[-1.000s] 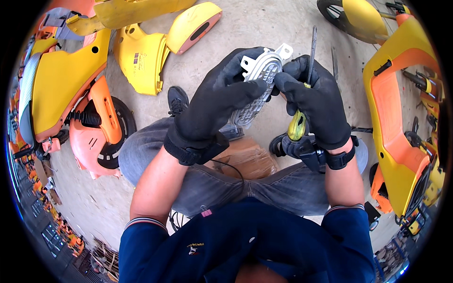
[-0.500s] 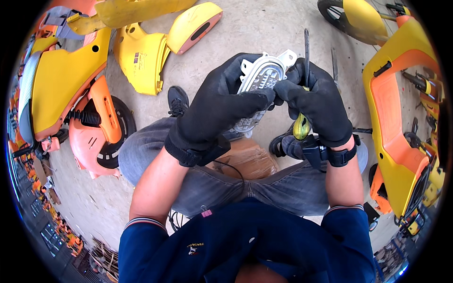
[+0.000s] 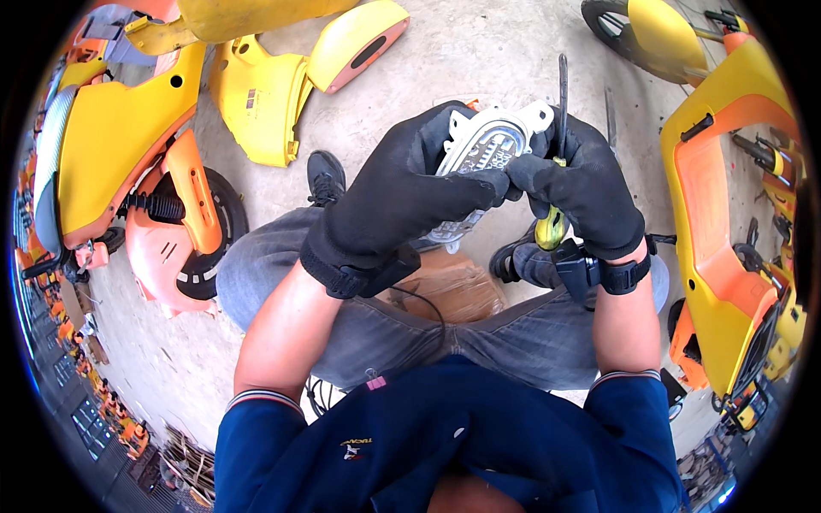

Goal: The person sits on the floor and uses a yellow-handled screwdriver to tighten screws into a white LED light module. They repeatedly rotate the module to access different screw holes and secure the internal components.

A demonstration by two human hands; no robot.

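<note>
My left hand (image 3: 410,184), in a black glove, is closed round a lamp unit (image 3: 492,147) with a pale oval housing, a clear patterned face and mounting tabs. The lamp is tilted, its upper end away from me, and the left thumb lies across its face. In my right hand (image 3: 590,184), also gloved, is a screwdriver (image 3: 554,224) with a yellow-green handle, its dark shaft pointing up and away. The right thumb and fingertips meet the lamp's right edge near the left thumb. A small orange bit (image 3: 473,103) shows behind the lamp's upper edge; what it belongs to is hidden.
Between my legs lies a plastic-wrapped cardboard box (image 3: 453,286). Yellow body panels (image 3: 261,98) rest on the concrete floor ahead. A yellow and orange scooter body with a wheel (image 3: 209,239) is at left; another yellow and orange frame (image 3: 701,222) stands at right.
The lamp has turned slightly and shifted a little down and to the right, with both hands. The orange bit behind it has come into view. The screwdriver stays in my right hand.
</note>
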